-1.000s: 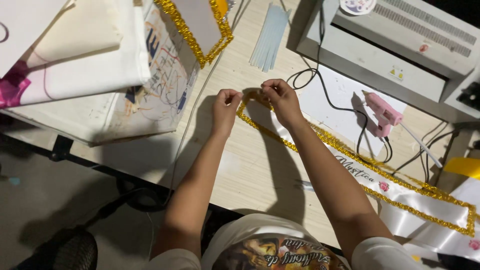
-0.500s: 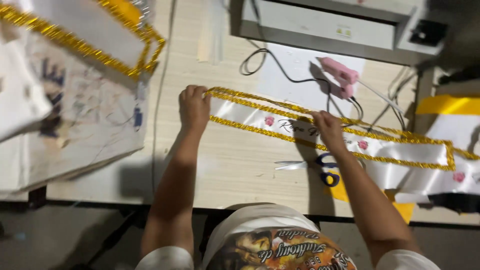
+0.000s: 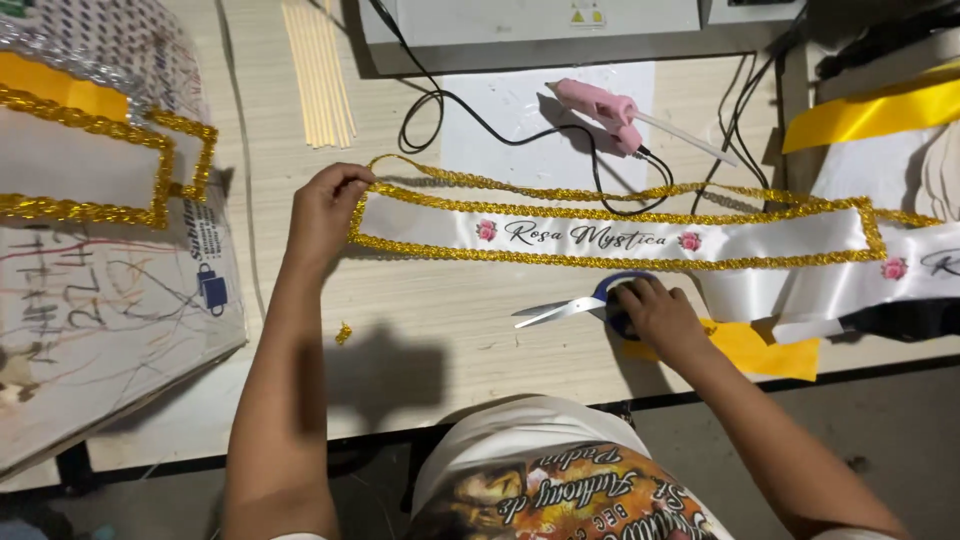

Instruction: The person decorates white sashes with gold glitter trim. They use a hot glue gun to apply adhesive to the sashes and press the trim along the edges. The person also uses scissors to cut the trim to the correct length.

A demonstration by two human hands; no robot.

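Observation:
A white satin sash (image 3: pixel 600 235) edged with gold braid lies across the wooden table (image 3: pixel 460 320); it bears dark script and small pink roses. My left hand (image 3: pixel 325 205) pinches its left end, where a loose strand of gold braid (image 3: pixel 560 190) runs along the top. My right hand (image 3: pixel 650 310) rests on the blue handles of a pair of scissors (image 3: pixel 570 308), whose blades point left just below the sash.
A pink glue gun (image 3: pixel 600 105) with a black cord lies on white paper behind the sash. Glue sticks (image 3: pixel 320 70) lie at the back left. A grey machine (image 3: pixel 540 25) stands behind. Gold-trimmed pieces on a scribbled sheet (image 3: pixel 100 290) fill the left. Yellow fabric (image 3: pixel 760 350) lies on the right.
My right hand has left the sash and dropped onto the scissors near the table's front edge. My left hand still holds the sash's left end. The view has shifted closer.

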